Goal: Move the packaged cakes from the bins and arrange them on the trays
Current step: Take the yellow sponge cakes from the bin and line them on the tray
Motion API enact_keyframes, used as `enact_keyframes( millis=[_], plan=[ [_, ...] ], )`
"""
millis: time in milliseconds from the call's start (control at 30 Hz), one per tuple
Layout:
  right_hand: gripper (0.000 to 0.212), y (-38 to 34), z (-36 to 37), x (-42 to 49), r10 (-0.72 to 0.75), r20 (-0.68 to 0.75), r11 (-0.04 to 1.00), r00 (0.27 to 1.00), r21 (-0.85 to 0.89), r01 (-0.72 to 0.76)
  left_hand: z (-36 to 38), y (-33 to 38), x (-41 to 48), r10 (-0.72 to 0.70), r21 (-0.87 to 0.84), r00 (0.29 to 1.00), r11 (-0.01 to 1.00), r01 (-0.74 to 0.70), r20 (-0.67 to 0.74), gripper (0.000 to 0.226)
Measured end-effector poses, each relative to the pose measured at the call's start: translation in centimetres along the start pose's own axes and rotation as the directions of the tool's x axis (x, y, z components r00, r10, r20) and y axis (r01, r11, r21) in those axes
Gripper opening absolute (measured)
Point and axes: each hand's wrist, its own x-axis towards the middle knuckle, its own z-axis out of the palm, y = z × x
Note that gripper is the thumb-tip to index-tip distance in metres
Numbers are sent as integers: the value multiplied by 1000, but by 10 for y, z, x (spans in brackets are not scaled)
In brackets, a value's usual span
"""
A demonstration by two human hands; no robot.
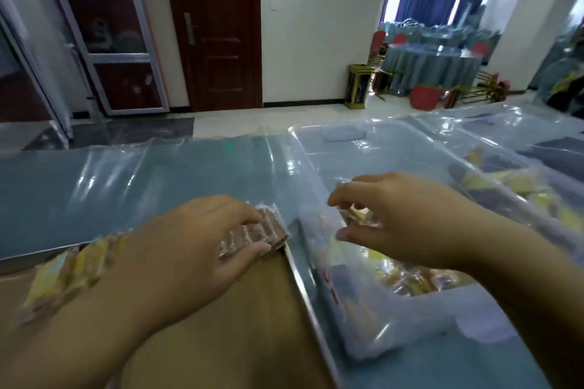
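Packaged cakes (69, 268) line only the far edge of the tray (259, 325), so we judge the job barely begun: most of the tray lies bare, and the bin (395, 161) just right of the tray holds more. Our left hand (189, 240) clamps fingers and thumb round a brown cake (256, 230) at the tray's far right corner. Our right hand (401, 221), past the tray's right rim and over the bin, pinches another cake (357, 215).

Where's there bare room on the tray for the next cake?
Bare: the tray paper nearest you, in front of the cake row along its far edge; also the blue table beyond, left of the bin. Crowded: the far right corner, where the left hand holds a brown cake.
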Motion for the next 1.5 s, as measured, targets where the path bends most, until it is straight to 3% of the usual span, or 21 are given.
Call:
enact_keyframes(
  millis=[267, 400, 533, 667, 833, 1067, 1233, 1400, 1500],
  plan=[
    [39, 124, 6, -30, -19, 70, 1000, 997, 6, 18, 52, 77, 65, -12, 62, 994, 998, 5, 111, 36],
    [43, 169, 26, -23, 58, 188, 997, 980, -63, -47, 73, 92, 87, -8, 95, 987, 995, -7, 158, 35],
    [51, 196, 50, 2, 99, 349, 995, 932, -55, -85, 94, 93, 113, -12, 207, 948, 977, -56, 317, 33],
    [50, 210, 72, 32, 97, 422, 995, 902, -45, -86, 119, 93, 151, 11, 343, 861, 914, -215, 508, 34],
    [49, 229, 93, 56, 132, 517, 990, 846, -108, -88, 162, 104, 200, -12, 352, 693, 868, -351, 721, 32],
    [31, 265, 123, 102, 230, 411, 973, 882, -104, -206, 236, 95, 233, -52, 346, 531, 812, -470, 846, 60],
    [28, 273, 147, 125, 235, 410, 972, 881, -98, -214, 275, 67, 232, -245, 424, 446, 831, -360, 861, 59],
    [49, 278, 169, 140, 282, 386, 951, 878, 6, -308, 290, 50, 237, -343, 474, 434, 847, -240, 833, 59],
    [39, 281, 179, 142, 313, 353, 942, 882, 0, -335, 296, 52, 239, -375, 482, 395, 848, -218, 839, 60]
  ],
)
